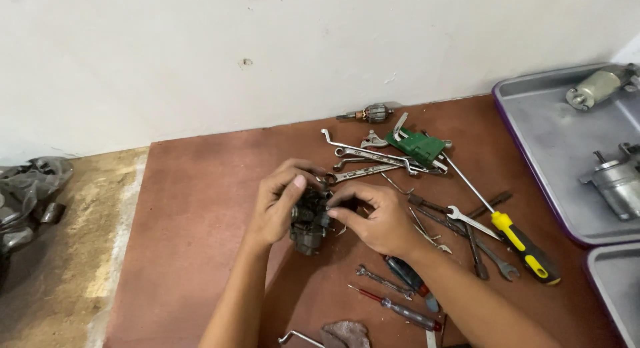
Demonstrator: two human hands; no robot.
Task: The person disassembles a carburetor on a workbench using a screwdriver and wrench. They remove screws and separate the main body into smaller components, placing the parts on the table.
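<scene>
My left hand [280,201] and my right hand [377,218] both grip a small dark grey metal engine part [310,221], like a carburettor, held just above a reddish-brown board [200,241]. The left hand wraps its left side with the thumb on top. On the part's right side my right fingers pinch at it. My forearms enter from the bottom edge.
Several spanners [373,163], a green tool [417,147], a yellow-handled screwdriver [523,248], pliers and small screwdrivers [400,309] lie to the right. Grey trays [553,141] hold motors [617,181]. A small armature [372,113] lies by the white wall. Crumpled grey plastic [30,188] lies at the left.
</scene>
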